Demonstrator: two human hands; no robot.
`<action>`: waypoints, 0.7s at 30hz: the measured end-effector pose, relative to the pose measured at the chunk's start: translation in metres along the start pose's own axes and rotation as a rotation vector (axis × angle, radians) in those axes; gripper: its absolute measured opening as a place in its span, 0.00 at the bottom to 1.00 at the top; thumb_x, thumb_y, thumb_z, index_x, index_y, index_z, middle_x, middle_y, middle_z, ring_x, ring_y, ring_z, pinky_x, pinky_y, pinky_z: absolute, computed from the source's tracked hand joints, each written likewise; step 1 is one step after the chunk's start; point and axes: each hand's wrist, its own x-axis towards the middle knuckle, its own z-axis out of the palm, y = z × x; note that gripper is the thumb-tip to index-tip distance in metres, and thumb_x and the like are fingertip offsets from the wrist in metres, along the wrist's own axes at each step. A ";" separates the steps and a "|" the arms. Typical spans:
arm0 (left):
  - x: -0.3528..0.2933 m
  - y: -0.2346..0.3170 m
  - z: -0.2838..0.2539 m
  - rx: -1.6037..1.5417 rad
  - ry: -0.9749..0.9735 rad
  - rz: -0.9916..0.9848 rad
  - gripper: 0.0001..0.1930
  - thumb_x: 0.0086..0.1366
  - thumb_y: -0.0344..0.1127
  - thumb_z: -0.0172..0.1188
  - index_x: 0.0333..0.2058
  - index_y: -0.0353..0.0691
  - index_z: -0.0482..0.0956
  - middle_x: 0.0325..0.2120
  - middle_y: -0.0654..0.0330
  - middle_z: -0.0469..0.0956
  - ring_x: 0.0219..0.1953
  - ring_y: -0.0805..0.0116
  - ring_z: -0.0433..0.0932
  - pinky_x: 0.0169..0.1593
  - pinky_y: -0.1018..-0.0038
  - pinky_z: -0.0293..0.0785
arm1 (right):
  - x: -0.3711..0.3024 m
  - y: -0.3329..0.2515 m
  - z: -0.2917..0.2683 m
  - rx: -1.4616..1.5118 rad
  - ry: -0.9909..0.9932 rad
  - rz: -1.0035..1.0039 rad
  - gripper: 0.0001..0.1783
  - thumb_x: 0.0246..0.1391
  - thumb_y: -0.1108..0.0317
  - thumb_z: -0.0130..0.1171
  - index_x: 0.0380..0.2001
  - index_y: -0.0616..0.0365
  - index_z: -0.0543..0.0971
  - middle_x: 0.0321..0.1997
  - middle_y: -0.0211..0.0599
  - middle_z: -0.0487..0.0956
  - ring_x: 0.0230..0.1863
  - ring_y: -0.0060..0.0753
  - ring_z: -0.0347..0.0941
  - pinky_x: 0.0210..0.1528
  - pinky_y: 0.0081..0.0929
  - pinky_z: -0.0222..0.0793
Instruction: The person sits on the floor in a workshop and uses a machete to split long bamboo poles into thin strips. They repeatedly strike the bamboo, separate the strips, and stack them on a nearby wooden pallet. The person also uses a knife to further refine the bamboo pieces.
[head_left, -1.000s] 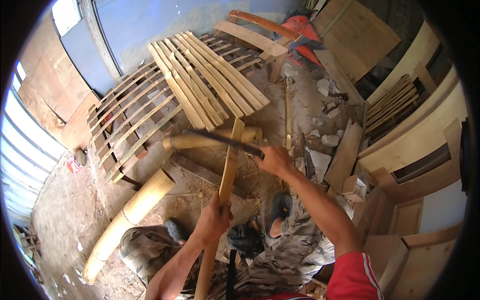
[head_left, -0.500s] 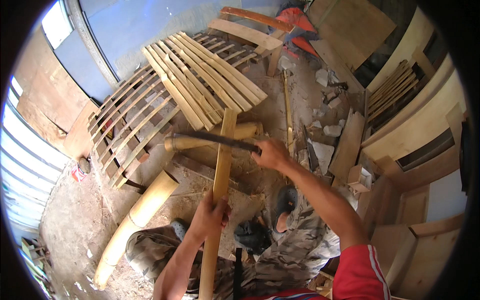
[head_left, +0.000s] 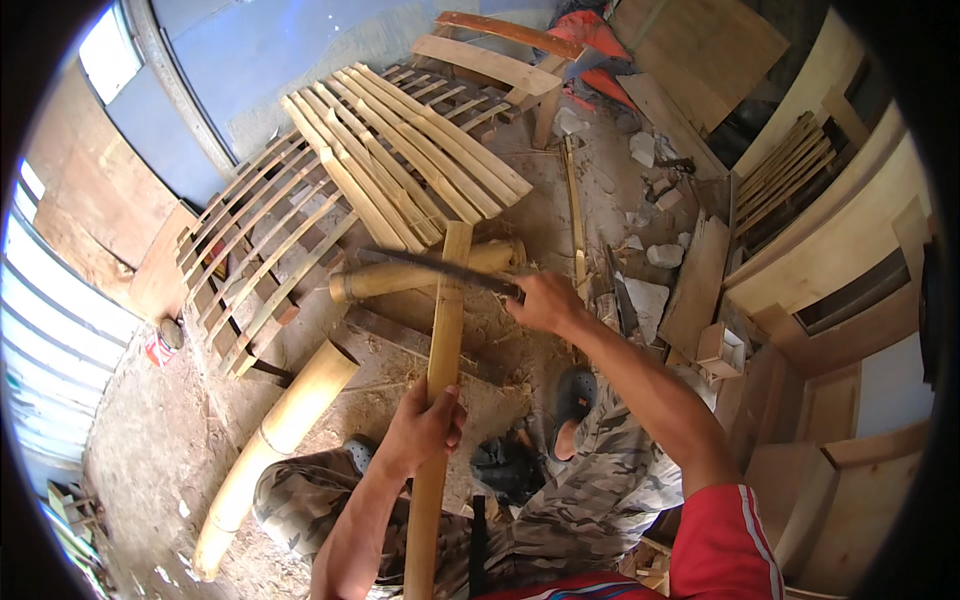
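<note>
Gripping the bamboo strip (head_left: 443,335) in front of me with my left hand (head_left: 422,432), I hold the long dark blade (head_left: 480,278) across its far part, right hand (head_left: 547,303) clenched; slipping toward me, it could cut my left hand.

Bamboo strips (head_left: 400,150) lie on the slatted rack (head_left: 250,343), poking past its near edge. On the floor (head_left: 140,460), one log (head_left: 385,282) lies before the rack, a second log (head_left: 270,440) left of the left knee (head_left: 290,500).
</note>
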 end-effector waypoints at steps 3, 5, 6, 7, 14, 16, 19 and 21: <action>0.001 -0.003 0.002 -0.045 -0.041 0.010 0.09 0.74 0.39 0.49 0.43 0.40 0.66 0.22 0.64 0.71 0.16 0.75 0.69 0.19 0.76 0.65 | -0.019 -0.004 0.011 -0.025 -0.038 -0.129 0.16 0.47 0.52 0.64 0.35 0.49 0.85 0.27 0.47 0.82 0.31 0.54 0.80 0.36 0.47 0.77; -0.003 0.004 0.002 -0.045 -0.032 -0.029 0.10 0.74 0.40 0.49 0.46 0.41 0.66 0.23 0.64 0.70 0.16 0.75 0.67 0.20 0.76 0.66 | -0.015 0.000 0.007 0.005 -0.014 -0.124 0.16 0.47 0.53 0.64 0.35 0.50 0.85 0.26 0.47 0.82 0.31 0.54 0.80 0.37 0.47 0.77; -0.007 0.003 0.001 -0.042 -0.026 -0.065 0.10 0.74 0.40 0.48 0.47 0.42 0.67 0.23 0.64 0.70 0.16 0.76 0.66 0.20 0.76 0.66 | -0.012 0.002 0.001 0.025 -0.019 -0.062 0.16 0.46 0.52 0.64 0.35 0.50 0.85 0.26 0.47 0.82 0.31 0.54 0.80 0.37 0.48 0.76; -0.008 0.000 -0.001 -0.047 -0.041 -0.055 0.10 0.74 0.40 0.48 0.47 0.42 0.67 0.23 0.64 0.70 0.16 0.75 0.66 0.20 0.76 0.66 | -0.012 0.003 0.000 0.044 -0.024 0.000 0.16 0.46 0.52 0.64 0.35 0.50 0.85 0.26 0.46 0.82 0.31 0.54 0.80 0.38 0.48 0.76; -0.005 0.003 0.001 -0.066 -0.059 -0.025 0.11 0.74 0.39 0.49 0.48 0.40 0.67 0.22 0.64 0.70 0.16 0.75 0.68 0.20 0.75 0.65 | -0.008 0.004 -0.002 0.021 -0.053 -0.057 0.16 0.45 0.53 0.64 0.31 0.53 0.84 0.23 0.46 0.80 0.30 0.53 0.80 0.36 0.48 0.75; -0.004 0.003 -0.001 -0.060 -0.062 -0.033 0.11 0.74 0.40 0.49 0.48 0.39 0.67 0.22 0.64 0.70 0.16 0.75 0.68 0.20 0.75 0.65 | -0.020 -0.010 0.003 -0.074 -0.118 -0.193 0.16 0.45 0.54 0.64 0.33 0.54 0.84 0.23 0.47 0.81 0.31 0.54 0.80 0.36 0.48 0.75; -0.005 0.000 -0.003 -0.026 -0.074 -0.017 0.12 0.74 0.40 0.49 0.49 0.39 0.67 0.22 0.64 0.70 0.17 0.75 0.68 0.20 0.75 0.65 | -0.009 -0.005 -0.006 -0.047 -0.057 -0.159 0.17 0.45 0.54 0.64 0.34 0.54 0.84 0.24 0.47 0.81 0.31 0.54 0.80 0.36 0.49 0.76; -0.007 0.007 -0.003 -0.073 -0.077 -0.050 0.12 0.74 0.40 0.49 0.50 0.39 0.67 0.22 0.64 0.70 0.17 0.75 0.68 0.20 0.75 0.65 | -0.006 0.004 -0.011 0.033 0.019 -0.030 0.17 0.45 0.53 0.64 0.35 0.53 0.84 0.25 0.47 0.81 0.32 0.53 0.80 0.37 0.49 0.76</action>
